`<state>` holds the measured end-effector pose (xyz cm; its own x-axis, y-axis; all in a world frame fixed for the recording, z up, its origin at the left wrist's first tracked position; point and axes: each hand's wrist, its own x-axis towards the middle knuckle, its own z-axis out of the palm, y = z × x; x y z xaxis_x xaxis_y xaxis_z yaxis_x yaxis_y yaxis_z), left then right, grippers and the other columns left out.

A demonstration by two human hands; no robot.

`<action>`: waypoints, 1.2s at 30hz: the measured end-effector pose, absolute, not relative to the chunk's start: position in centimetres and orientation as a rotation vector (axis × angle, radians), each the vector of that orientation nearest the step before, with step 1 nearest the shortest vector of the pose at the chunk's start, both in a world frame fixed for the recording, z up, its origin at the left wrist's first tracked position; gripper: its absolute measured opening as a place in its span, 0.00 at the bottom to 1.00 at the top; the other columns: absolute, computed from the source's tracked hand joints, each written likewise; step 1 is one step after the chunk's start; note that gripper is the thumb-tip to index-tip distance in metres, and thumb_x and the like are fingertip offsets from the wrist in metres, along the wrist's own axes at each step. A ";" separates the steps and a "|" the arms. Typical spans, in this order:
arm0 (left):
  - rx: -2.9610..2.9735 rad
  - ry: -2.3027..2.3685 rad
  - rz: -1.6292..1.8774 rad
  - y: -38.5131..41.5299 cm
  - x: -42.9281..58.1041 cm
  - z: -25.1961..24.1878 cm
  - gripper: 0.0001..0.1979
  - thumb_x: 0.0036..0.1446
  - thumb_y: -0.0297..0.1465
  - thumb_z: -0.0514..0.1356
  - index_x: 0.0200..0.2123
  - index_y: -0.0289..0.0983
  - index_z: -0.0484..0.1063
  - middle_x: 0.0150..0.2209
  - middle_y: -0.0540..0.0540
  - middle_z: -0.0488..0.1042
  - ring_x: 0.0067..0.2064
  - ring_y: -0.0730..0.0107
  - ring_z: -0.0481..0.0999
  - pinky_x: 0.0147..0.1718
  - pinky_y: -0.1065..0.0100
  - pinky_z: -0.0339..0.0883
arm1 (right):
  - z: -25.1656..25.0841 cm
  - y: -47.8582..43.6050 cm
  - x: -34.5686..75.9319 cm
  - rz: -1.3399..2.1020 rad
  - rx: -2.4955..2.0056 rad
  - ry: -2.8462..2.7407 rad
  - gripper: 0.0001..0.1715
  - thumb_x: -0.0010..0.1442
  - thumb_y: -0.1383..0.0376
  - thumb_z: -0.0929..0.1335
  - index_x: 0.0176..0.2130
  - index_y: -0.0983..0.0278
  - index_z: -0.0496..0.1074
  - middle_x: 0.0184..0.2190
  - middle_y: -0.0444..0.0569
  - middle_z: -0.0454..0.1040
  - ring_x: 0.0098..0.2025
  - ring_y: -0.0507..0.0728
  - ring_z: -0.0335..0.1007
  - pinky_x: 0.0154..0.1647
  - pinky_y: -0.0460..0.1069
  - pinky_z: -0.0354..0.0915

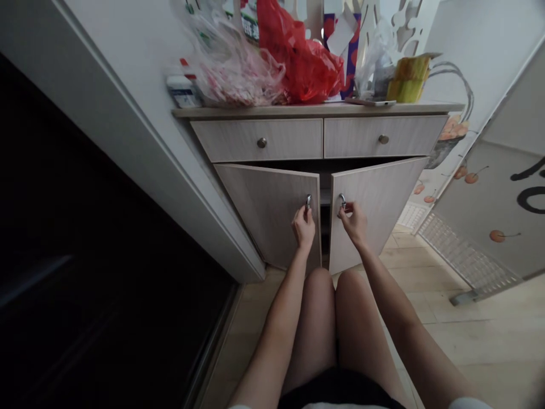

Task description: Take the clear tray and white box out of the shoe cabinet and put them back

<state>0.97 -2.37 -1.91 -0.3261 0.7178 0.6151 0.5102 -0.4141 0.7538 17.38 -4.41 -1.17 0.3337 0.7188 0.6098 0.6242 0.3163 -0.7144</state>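
Light wood-grain cabinet [323, 136] against a white wall [128, 51], two drawers on top with round metal knobs. Cabinet top cluttered: red plastic bag [306, 62], clear pinkish bag [234, 68], small white box [183, 91], yellow-green packet [409, 76], flat phone-like item [370, 102] at the edge. White cut-out screen behind the clutter. Left: white door frame [140, 147], dark opening [85, 255] beyond it, nothing visible inside. Right: white panel [502, 187] printed with cherries and black strokes, standing at an angle. Floor [468, 335] pale wood-look planks. Light dim, even, indoor.
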 end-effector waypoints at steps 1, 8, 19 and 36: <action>1.703 1.603 1.851 -3.2 0.6 -2.0 0.12 0.63 0.35 0.56 0.42 0.36 0.77 0.40 0.37 0.79 0.44 0.60 0.78 0.46 0.62 0.69 | -1.2 -5.2 17.7 0.086 -1.365 -1.344 0.15 0.61 0.54 0.63 0.40 0.62 0.70 0.33 0.49 0.77 0.35 0.57 0.73 0.40 0.52 0.64; 1.668 1.626 1.949 -8.8 -3.6 -2.7 0.14 0.62 0.39 0.56 0.41 0.38 0.77 0.39 0.37 0.80 0.43 0.59 0.79 0.47 0.61 0.70 | -1.7 -10.4 20.3 -0.061 -1.380 -1.305 0.16 0.59 0.54 0.65 0.38 0.63 0.72 0.34 0.52 0.76 0.37 0.59 0.72 0.42 0.54 0.64; 1.489 1.625 2.047 -12.3 -7.9 -4.1 0.17 0.60 0.43 0.57 0.42 0.37 0.77 0.39 0.38 0.81 0.41 0.60 0.81 0.44 0.60 0.74 | -1.8 -16.7 24.8 -0.233 -1.421 -1.247 0.14 0.58 0.53 0.66 0.35 0.60 0.73 0.30 0.52 0.74 0.34 0.61 0.70 0.39 0.56 0.65; 1.123 2.061 2.355 -16.7 -20.0 -4.9 0.19 0.48 0.41 0.61 0.37 0.32 0.77 0.36 0.36 0.81 0.37 0.56 0.81 0.40 0.58 0.76 | -3.7 -24.2 33.9 -0.350 -1.647 -1.056 0.26 0.55 0.45 0.67 0.39 0.63 0.76 0.31 0.52 0.75 0.36 0.62 0.71 0.42 0.56 0.67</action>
<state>-19.99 -16.72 -4.88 -0.7569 0.2862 0.5875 0.5445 -0.2210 0.8091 33.94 -24.19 -3.69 0.5599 0.4573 0.6909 0.7795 -0.0079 -0.6264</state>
